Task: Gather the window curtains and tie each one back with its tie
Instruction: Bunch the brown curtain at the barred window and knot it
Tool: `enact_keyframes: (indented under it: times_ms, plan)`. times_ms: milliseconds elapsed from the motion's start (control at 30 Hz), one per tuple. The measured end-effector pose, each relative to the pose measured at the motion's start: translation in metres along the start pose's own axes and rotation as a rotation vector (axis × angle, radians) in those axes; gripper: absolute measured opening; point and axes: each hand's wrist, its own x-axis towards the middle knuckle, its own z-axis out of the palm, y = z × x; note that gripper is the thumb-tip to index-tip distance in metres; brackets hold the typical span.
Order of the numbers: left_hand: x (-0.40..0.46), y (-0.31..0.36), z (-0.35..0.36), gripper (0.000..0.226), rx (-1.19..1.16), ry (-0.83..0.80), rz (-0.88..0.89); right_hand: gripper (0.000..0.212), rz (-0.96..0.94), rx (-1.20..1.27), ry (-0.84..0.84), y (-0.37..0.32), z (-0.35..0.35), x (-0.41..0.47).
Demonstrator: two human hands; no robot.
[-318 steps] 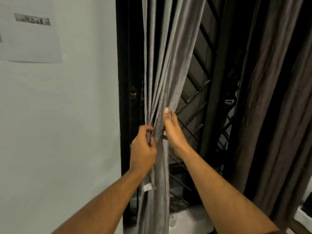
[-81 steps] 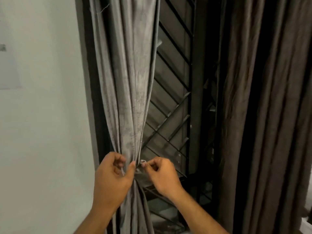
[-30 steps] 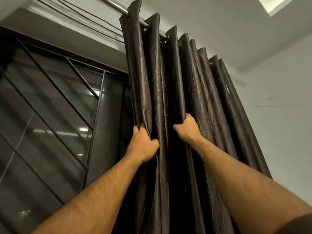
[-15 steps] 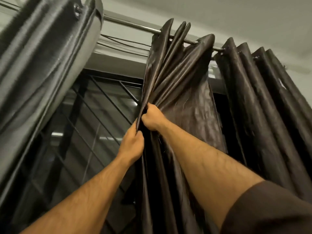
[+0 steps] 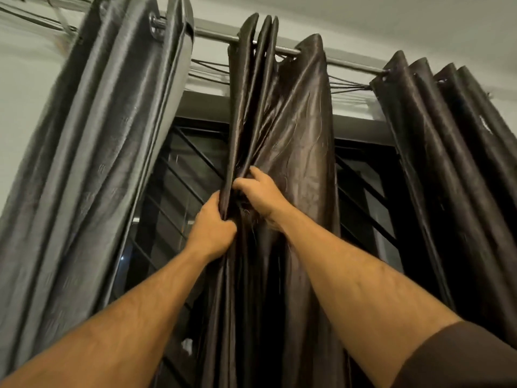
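At frame centre you're now bunching the brown curtain (image 5: pixel 282 141), left hand (image 5: pixel 212 228) and right hand (image 5: pixel 260 191) both clenching folds closer together than a second ago, tie not yet on.

A home room: satin curtains (image 5: pixel 282 130) on a metal rod (image 5: pixel 215 35) cover a barred window (image 5: pixel 179 197).

A metal rod (image 5: pixel 347 63) carries three gathered curtains (image 5: pixel 293 130).

A silvery grey curtain (image 5: pixel 92 152) is hanging beside glossy dark brown curtains (image 5: pixel 291 130), all showing plain, unpatterned fabric against a black window grille (image 5: pixel 179 175).
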Motion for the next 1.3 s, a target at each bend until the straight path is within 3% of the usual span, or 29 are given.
enact_keyframes:
  times_ms: [33, 67, 167, 233, 300, 367, 600, 767, 967, 1133, 1300]
  plan:
    - [-0.001, 0.003, 0.005, 0.055, -0.002, -0.012, 0.006, 0.015, -0.033, 0.078, 0.088, 0.005, -0.013, -0.005]
    - [-0.003, 0.007, 0.011, 0.052, -0.015, -0.026, 0.011, 0.025, -0.059, 0.049, 0.233, 0.010, -0.027, -0.011]
    - [-0.008, 0.017, 0.023, 0.053, -0.022, -0.037, 0.022, 0.081, -0.039, -0.552, 0.792, 0.026, -0.072, -0.020]
    - [-0.010, 0.020, 0.026, 0.052, -0.031, -0.023, 0.021, 0.115, 0.139, -0.664, 0.889, 0.031, -0.099, -0.022]
    - [-0.011, 0.020, 0.026, 0.053, -0.045, -0.020, 0.015, 0.130, 0.257, -0.481, 0.751, 0.028, -0.116, -0.017]
    - [-0.012, 0.020, 0.025, 0.059, -0.059, -0.034, -0.005, 0.127, 0.218, -0.320, 0.561, 0.021, -0.119, -0.008]
    - [-0.017, 0.029, 0.018, 0.071, -0.241, -0.112, -0.043, 0.096, 0.049, -0.537, 0.136, -0.039, -0.066, 0.023]
    - [-0.023, 0.031, 0.001, 0.071, -0.259, -0.102, 0.033, 0.082, -0.097, -0.623, 0.033, -0.071, -0.009, 0.040]
    - [-0.019, 0.025, -0.029, 0.062, -0.283, -0.039, 0.006, 0.073, -0.196, -0.673, -0.095, -0.082, 0.030, 0.049]
    - [-0.028, 0.016, -0.022, 0.060, -0.186, -0.031, -0.064, 0.077, -0.163, -0.698, -0.114, -0.055, 0.004, 0.029]
    - [-0.068, 0.007, 0.019, 0.051, -0.170, -0.093, -0.141, 0.084, -0.042, -0.575, -0.097, -0.001, -0.029, -0.042]
